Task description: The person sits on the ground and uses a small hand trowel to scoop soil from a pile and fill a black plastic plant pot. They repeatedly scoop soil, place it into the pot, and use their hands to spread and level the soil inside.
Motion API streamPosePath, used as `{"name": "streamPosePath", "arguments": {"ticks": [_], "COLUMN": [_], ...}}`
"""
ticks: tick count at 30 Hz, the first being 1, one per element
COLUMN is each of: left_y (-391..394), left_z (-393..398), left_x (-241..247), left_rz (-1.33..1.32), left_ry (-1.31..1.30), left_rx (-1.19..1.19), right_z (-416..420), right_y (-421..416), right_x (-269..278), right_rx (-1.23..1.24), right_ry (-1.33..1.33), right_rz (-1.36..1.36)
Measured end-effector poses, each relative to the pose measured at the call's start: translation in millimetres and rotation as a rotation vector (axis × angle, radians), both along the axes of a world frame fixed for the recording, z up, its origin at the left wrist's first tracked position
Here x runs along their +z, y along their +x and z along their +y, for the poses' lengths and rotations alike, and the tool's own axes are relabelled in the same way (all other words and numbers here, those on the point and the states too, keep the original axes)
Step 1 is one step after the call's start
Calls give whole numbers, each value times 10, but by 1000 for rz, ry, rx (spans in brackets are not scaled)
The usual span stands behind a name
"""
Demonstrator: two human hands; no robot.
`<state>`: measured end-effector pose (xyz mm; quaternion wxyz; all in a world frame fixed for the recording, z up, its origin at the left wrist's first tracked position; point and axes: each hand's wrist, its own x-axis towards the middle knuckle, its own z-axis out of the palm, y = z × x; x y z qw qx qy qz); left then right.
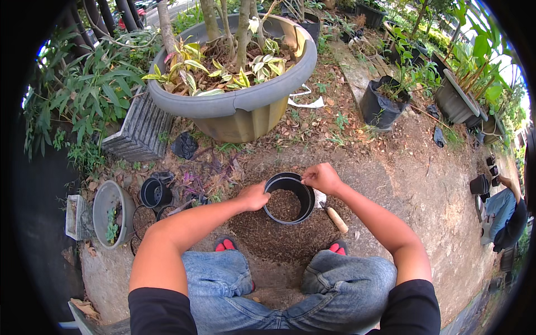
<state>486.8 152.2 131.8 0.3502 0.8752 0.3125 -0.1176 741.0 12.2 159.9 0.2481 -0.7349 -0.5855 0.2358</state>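
A round black plastic plant pot [307,208] stands on a patch of loose brown soil [284,243] between my feet, with more soil inside it. My left hand [253,197] grips the pot's left rim, thumb over the edge. At the upper right of the rim, my right hand [321,178] has its fingertips pinched together; whether they hold the rim or something small cannot be told. Just right of the pot, a hand trowel with a wooden handle [336,220] lies on the soil, its blade partly hidden by the pot and pointing up.
A large cracked planter [234,104] stands ahead. To the left are a ribbed concrete planter [142,125], a grey round pot [100,213] and small black pots [155,192]. Bagged plants [383,106] stand at upper right. Another person [508,217] crouches at far right beside black pots [478,184].
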Motion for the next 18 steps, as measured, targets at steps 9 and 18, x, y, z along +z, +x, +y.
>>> {"name": "streamPosePath", "arguments": {"ticks": [9,18], "left_y": [-161,-107], "left_z": [76,67], "left_x": [-247,-215], "left_rz": [-27,-7], "left_ry": [-15,-40], "left_rx": [54,43], "right_z": [-146,-158], "right_y": [131,78], "right_x": [-97,-92], "right_rx": [-171,-215], "right_ry": [-222,-371], "right_rz": [-79,19]}}
